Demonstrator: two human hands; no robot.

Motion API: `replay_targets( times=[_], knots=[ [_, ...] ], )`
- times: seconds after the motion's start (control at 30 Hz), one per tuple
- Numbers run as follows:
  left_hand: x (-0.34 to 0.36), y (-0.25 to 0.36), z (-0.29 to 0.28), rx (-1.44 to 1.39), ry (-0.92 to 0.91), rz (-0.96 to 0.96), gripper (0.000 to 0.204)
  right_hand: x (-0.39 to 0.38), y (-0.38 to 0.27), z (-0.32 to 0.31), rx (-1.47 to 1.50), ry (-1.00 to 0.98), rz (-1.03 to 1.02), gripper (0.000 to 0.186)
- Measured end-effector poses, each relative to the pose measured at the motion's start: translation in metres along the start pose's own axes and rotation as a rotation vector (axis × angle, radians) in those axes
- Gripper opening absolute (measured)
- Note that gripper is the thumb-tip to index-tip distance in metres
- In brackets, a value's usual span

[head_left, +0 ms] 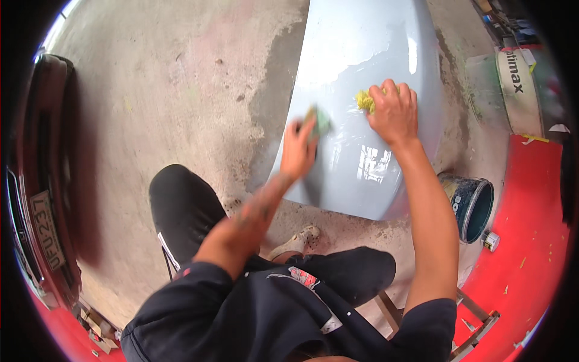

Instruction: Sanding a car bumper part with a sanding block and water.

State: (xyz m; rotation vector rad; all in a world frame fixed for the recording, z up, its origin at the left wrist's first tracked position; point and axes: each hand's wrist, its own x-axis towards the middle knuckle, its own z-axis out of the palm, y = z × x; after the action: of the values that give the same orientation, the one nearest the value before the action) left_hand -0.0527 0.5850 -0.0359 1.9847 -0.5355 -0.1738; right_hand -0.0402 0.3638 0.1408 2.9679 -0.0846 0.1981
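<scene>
Knees bent in dark trousers, you reach with 2 bare hands over a wet, pale blue-grey curved panel [341, 188] set before you above a concrete floor [181, 90]. Your left hand [297, 148], blurred, has its fingers clamped on a green-and-yellow pad [322, 123] over the panel's left side; whether the pad touches the surface, you cannot tell. Your right hand [395, 116] has its fingers closed around a crumpled yellow cloth [363, 101] on the panel, farther right and slightly higher up. Reflections shine between your wrists. At right, a dark bucket [480, 208] lies near 1 small tin [491, 241]; at far left sits a dark red car front [37, 145].
</scene>
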Motion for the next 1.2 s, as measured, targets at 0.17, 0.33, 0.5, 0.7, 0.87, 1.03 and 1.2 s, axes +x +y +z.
replay_targets(
  times=[0.17,0.33,0.5,0.7,0.87,1.03,1.2],
  knots=[
    [-0.065,0.017,-0.014,-0.037,-0.100,0.062,0.061,0.014,0.036,-0.008,0.082,0.249,0.187,0.031],
    [0.185,0.016,-0.007,0.062,0.022,-0.007,0.044,0.014,0.032,0.003,0.312,0.351,0.227,0.035],
    [0.055,0.011,0.004,0.040,-0.030,0.220,0.062,0.008,0.039,0.001,0.631,0.384,0.358,0.035],
    [0.111,0.026,0.012,0.149,0.009,0.278,0.051,0.009,0.034,-0.005,0.637,0.423,0.344,0.035],
    [0.240,0.038,0.012,0.176,0.116,0.029,0.045,0.017,0.032,-0.001,0.640,0.449,0.327,0.036],
    [0.027,0.069,0.011,0.018,-0.222,0.326,0.057,0.001,0.046,0.006,0.580,0.431,0.335,0.038],
    [0.185,0.008,0.002,0.165,0.048,0.149,0.047,0.014,0.038,-0.001,0.604,0.467,0.294,0.038]
  ],
)
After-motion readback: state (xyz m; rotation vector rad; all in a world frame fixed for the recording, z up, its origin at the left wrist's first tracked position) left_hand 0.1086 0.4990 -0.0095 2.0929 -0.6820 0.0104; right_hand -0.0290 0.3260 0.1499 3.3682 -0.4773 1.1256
